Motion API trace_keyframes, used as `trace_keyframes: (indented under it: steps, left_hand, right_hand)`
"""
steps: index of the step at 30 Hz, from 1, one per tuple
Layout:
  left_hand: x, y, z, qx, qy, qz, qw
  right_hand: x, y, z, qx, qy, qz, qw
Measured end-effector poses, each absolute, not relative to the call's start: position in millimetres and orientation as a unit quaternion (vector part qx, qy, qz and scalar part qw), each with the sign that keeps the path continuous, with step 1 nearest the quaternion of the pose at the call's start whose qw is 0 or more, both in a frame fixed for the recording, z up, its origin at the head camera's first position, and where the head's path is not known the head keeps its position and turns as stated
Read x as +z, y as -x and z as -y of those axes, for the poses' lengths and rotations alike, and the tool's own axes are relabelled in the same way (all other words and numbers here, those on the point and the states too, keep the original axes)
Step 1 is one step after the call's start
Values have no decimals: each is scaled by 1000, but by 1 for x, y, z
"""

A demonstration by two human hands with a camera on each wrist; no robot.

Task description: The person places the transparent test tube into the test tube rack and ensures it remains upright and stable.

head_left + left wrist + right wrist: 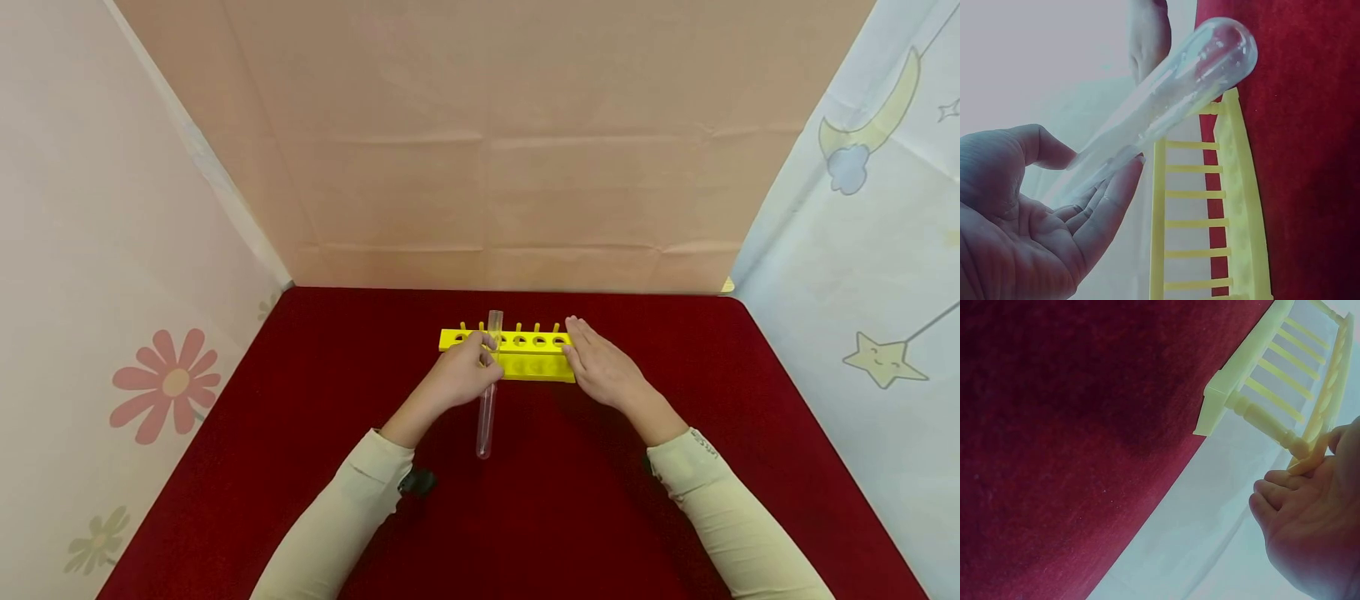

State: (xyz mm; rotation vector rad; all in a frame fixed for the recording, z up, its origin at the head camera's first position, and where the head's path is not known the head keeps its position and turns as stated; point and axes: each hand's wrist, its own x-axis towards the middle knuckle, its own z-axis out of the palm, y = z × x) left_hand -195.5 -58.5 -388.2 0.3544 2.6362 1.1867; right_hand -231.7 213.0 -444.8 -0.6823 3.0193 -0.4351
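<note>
Two pale sleeves come closest, the left one [330, 525] rising from the lower left of the frame, the right one [738, 525] from the lower right. Near the centre I can see the left hand [463, 372] pinching a clear test tube [486, 425] between thumb and fingers. The tube's rounded end points toward the bottom of the frame, and its upper end overlaps the yellow rack [536, 367] in view. Just right of centre, the right hand [606, 367] rests against the rack's right end, fingers straight. The rack stands on the dark red tabletop [540, 508], pegs along its back.
</note>
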Motion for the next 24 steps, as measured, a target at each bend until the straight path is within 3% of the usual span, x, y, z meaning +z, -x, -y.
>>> trace_keyframes:
  steps: [24]
  left_hand:
    - [-370, 210, 43, 420, -146, -890, 106]
  right_hand:
    - [-442, 229, -215, -137, 223, -965, 2]
